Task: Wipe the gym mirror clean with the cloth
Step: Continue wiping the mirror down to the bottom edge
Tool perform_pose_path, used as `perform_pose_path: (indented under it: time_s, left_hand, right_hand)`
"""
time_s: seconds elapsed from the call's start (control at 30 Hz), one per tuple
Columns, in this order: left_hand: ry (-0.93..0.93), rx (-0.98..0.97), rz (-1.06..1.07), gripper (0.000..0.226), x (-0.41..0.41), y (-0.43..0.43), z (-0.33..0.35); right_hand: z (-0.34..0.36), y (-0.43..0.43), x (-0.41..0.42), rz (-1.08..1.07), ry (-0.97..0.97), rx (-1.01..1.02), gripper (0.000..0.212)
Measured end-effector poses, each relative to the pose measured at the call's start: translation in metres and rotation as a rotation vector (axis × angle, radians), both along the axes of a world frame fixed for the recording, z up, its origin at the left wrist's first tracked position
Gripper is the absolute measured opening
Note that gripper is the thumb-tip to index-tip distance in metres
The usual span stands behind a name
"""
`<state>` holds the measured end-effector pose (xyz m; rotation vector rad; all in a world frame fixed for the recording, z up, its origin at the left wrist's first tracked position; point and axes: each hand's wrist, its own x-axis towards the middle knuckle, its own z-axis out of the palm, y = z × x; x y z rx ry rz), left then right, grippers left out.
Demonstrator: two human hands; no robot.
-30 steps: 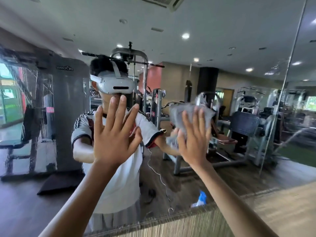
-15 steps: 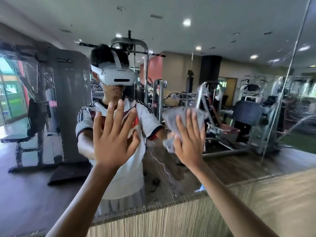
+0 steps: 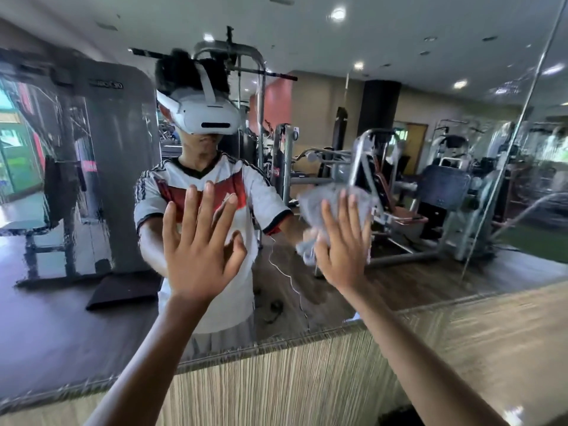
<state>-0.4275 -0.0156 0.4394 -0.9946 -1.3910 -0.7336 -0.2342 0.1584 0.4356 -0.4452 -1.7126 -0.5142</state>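
Cloth [image 3: 310, 207] sits flat against the mirror [image 3: 92, 210], to the right of the person's reflection. It is pinned there by the right hand [image 3: 341, 247], whose fingers are straight and spread rather than curled round it; that broad palm probably spreads the pressure so more fabric rubs the glass on each pass. Left hand [image 3: 199, 250] lies on the glass just beside it, fingers likewise spread and holding nothing, seemingly as a brace above the striped wooden panel [image 3: 276, 379] under the mirror's lower edge.
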Motion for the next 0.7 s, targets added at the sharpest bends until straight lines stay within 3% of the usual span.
perform_pose_path:
  time_s: [0.07,0.2,0.27,0.37,0.47,0.53,0.6,0.7]
  left_hand:
    - [-0.009,-0.007,-0.004,0.065,0.000,-0.001,-0.007]
    - [0.003,-0.038,-0.012,0.062,0.013,0.007,-0.032]
    - [-0.021,-0.041,-0.037,0.062,0.018,0.010,-0.039]
    - [-0.026,-0.030,-0.045,0.064,0.017,0.011,-0.038]
    - [-0.016,-0.039,-0.057,0.067,0.015,0.009,-0.040]
    - [-0.005,-0.050,-0.050,0.068,0.014,0.009,-0.041]
    - [0.001,-0.056,-0.032,0.067,0.014,0.009,-0.041]
    - [-0.015,-0.055,0.000,0.065,0.017,0.011,-0.040]
  right_hand:
    - [-0.040,0.015,0.023,-0.029,-0.079,0.008,0.060]
    - [0.000,0.031,0.033,0.038,0.445,-0.475,0.064]
    - [0.035,0.022,0.019,0.035,0.573,-0.550,0.064]
    - [0.027,0.002,-0.005,0.006,0.418,-0.371,0.060]
    - [-0.048,-0.011,-0.003,0.006,0.040,-0.156,0.061]
    - [-0.097,0.000,0.019,-0.032,-0.088,-0.121,0.059]
    - [-0.109,0.017,0.040,-0.085,0.007,-0.263,0.059]
    - [-0.065,0.026,0.040,-0.076,0.308,-0.554,0.063]
